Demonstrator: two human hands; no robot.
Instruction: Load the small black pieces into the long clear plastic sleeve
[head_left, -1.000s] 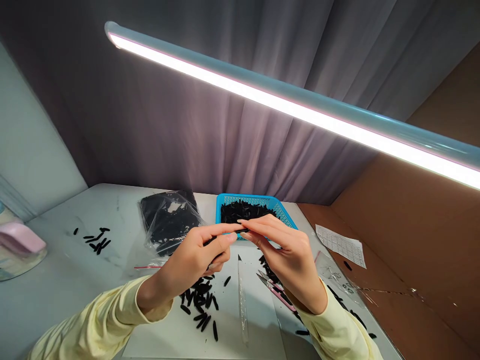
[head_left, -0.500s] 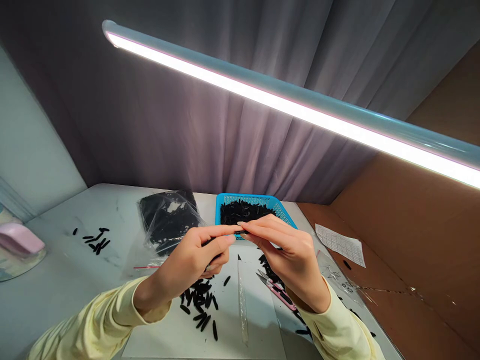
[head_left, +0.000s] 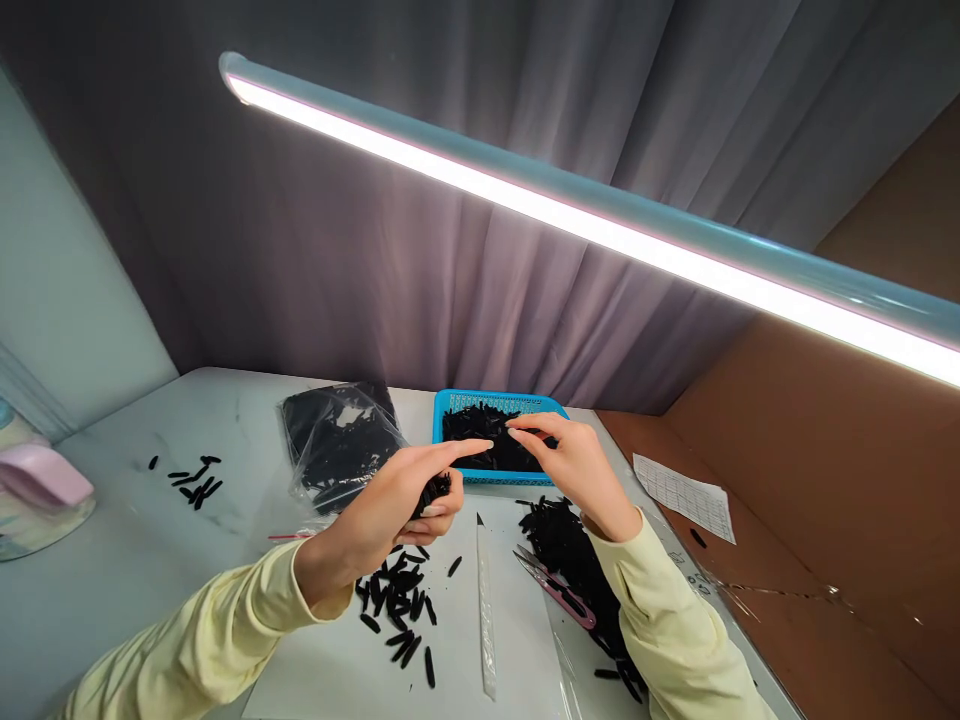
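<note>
My left hand (head_left: 401, 500) curls its lower fingers around a bunch of small black elongated pieces (head_left: 433, 492), while its index finger points out to the right. My right hand (head_left: 574, 465) is over the right part of a blue plastic basket (head_left: 495, 478), thumb and fingertips brought together; I cannot make out anything between them. Inside the basket lies a heap of similar black pieces (head_left: 469, 425). Beneath my left hand, loose black pieces (head_left: 397, 590) are scattered on a white board (head_left: 517, 640). A slim pale tool with a dark pointed tip (head_left: 486, 610) lies on this board.
Pink-handled scissors (head_left: 562, 595) rest against a black pile (head_left: 562, 535) beside my right forearm. A clear bag of black material (head_left: 337, 440) lies back left. More pieces (head_left: 199, 485), a pink object (head_left: 45, 475) and a printed sheet (head_left: 686, 495) are around. A lit tube lamp (head_left: 525, 200) crosses above.
My right hand has moved away from my left fingers, up and slightly right over the basket. The small black piece between both hands' fingertips no longer shows there. My left index finger has straightened.
</note>
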